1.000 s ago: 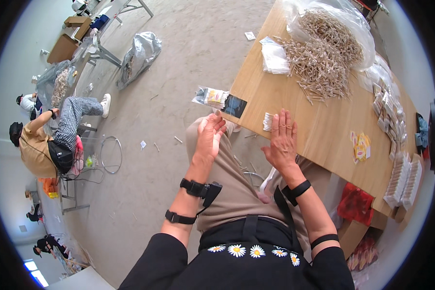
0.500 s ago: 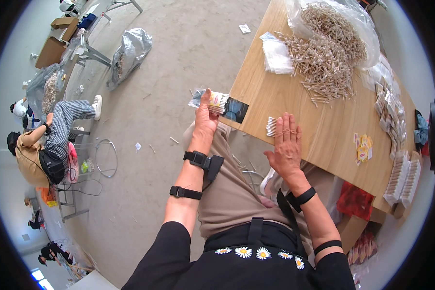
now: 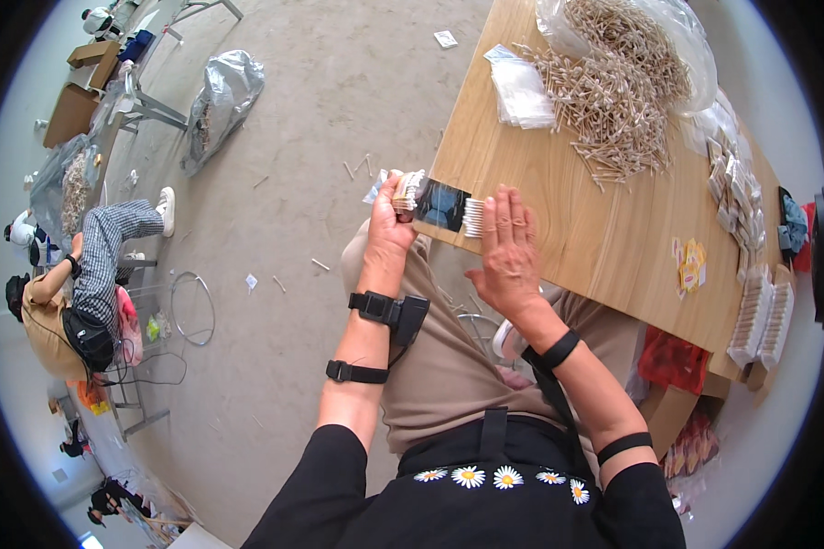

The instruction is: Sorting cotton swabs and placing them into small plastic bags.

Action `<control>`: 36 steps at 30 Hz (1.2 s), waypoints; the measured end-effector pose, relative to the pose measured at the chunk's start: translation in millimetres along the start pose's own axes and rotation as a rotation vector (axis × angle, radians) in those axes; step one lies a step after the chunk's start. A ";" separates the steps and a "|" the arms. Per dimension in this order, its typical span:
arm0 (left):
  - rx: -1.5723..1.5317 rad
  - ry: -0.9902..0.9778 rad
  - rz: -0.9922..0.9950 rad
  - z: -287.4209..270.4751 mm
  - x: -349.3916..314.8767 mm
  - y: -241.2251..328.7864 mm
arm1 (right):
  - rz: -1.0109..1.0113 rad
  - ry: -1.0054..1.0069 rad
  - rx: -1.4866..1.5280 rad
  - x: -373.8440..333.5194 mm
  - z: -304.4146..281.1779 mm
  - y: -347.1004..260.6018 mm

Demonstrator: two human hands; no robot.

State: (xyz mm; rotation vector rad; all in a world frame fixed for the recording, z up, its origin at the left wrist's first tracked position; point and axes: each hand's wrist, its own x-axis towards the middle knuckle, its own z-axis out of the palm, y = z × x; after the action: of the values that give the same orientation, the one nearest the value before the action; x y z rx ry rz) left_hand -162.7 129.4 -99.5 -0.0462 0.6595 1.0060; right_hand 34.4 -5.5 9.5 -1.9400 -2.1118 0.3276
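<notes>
My left hand [image 3: 390, 224] is closed around a small bundle of cotton swabs [image 3: 410, 189] just off the table's left corner. Their white tips face up, and a bit of clear plastic bag [image 3: 375, 188] sticks out beside the thumb. On the table, my right hand [image 3: 509, 252] lies flat with the fingers stretched out and the thumb apart. Against its fingertips' left side sits a short row of loose cotton swabs [image 3: 472, 218], at the right edge of a dark glossy patch [image 3: 442, 203] on the table corner. Whether more swabs lie under the palm is hidden.
A large heap of cotton swabs [image 3: 604, 114] spills from a clear sack, with flat clear bags [image 3: 523, 96] beside it. Yellow cards [image 3: 693, 268], loose filled packs [image 3: 735, 197] and upright rows of packs [image 3: 751, 316] lie at the right. Another person [image 3: 64, 311] sits far left.
My right hand has slid left along the table with the row of swabs, up to the dark patch. The bundle in my left hand has tilted, so its yellow card no longer shows.
</notes>
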 end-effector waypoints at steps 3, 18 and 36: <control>-0.009 -0.029 -0.013 4.3 3.8 -7.1 | -0.016 -0.018 -0.040 18.3 10.4 -12.4; 0.065 0.173 0.453 37.8 -15.9 -21.9 | 0.006 0.080 0.015 57.3 39.5 -55.9; 0.329 0.166 0.797 56.1 -23.9 -26.0 | 0.217 0.035 -0.066 43.5 24.9 -29.5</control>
State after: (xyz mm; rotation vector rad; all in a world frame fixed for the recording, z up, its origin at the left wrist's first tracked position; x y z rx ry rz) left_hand -123.2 115.2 -48.3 0.4589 1.0234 1.6511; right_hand -5.1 35.5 -2.6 -2.2015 -1.9169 0.2654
